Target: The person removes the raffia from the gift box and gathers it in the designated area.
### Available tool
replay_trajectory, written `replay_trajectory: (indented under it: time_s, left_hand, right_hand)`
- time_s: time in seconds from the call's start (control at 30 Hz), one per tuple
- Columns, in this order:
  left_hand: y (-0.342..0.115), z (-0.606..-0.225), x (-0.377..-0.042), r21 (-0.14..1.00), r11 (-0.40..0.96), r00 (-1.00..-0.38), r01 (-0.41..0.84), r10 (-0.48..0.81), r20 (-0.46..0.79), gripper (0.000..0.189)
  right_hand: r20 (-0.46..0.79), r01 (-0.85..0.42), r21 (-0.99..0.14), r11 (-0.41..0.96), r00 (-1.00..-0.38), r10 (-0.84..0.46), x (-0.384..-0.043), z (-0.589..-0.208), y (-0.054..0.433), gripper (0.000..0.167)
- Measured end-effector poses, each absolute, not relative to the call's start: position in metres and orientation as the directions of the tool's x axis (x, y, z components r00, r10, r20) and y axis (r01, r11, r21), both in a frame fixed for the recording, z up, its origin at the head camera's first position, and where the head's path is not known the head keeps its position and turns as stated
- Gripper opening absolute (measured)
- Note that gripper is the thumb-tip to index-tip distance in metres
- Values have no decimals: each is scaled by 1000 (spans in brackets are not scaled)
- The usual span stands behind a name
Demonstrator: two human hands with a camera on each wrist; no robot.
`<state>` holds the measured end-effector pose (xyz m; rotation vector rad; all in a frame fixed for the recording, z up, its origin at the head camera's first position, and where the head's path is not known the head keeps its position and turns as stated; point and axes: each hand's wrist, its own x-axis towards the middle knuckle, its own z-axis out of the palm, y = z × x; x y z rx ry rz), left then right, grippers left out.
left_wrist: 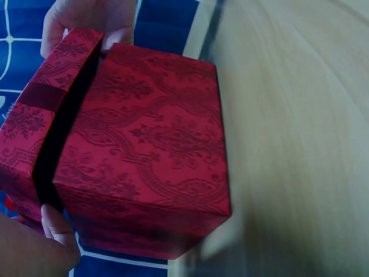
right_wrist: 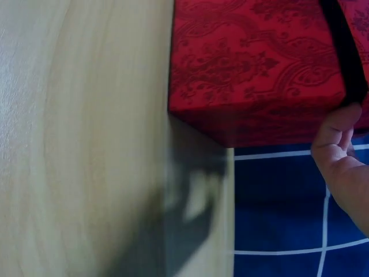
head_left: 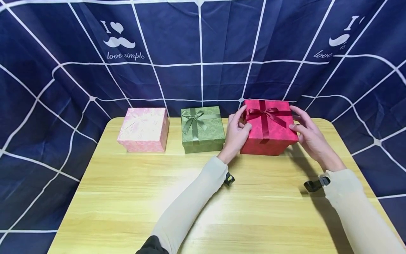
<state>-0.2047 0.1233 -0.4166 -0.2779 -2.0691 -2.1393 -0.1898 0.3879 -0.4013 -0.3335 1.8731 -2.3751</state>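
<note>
A red patterned gift box (left_wrist: pixel 150 133) stands at the right of the table, its lid (head_left: pixel 282 132) tied with a dark red ribbon and bow. Between lid and box the left wrist view shows a dark gap, wider toward the near side; the lid sits raised and slightly tilted. My left hand (head_left: pixel 236 135) grips the lid's left side, thumb at its front corner. On the opposite side my right hand (head_left: pixel 311 139) pinches the lid, its thumb (right_wrist: pixel 343 118) under the edge in the right wrist view. What lies inside the box is hidden.
Left of the red box stands a green gift box (head_left: pixel 206 132) with a green bow, closed. A closed pink gift box (head_left: pixel 144 128) is farther left. All rest on the light wooden table (head_left: pixel 127 197), along its back edge. Blue cloth (head_left: pixel 177 31) with white lines hangs behind.
</note>
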Motion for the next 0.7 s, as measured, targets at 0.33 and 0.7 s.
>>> replay_trajectory:
  time_s: [0.33, 0.7]
  left_hand:
    - [114, -398, -194, 971, -152, -978, 186, 61, 197, 66]
    - [97, -391, -181, 963, -245, -972, 115, 170, 159, 60]
  right_hand:
    - [133, -52, -943, -329, -964, -229, -176, -387, 387, 57]
    - [122, -32, -941, -336, -960, -251, -161, -383, 389, 54]
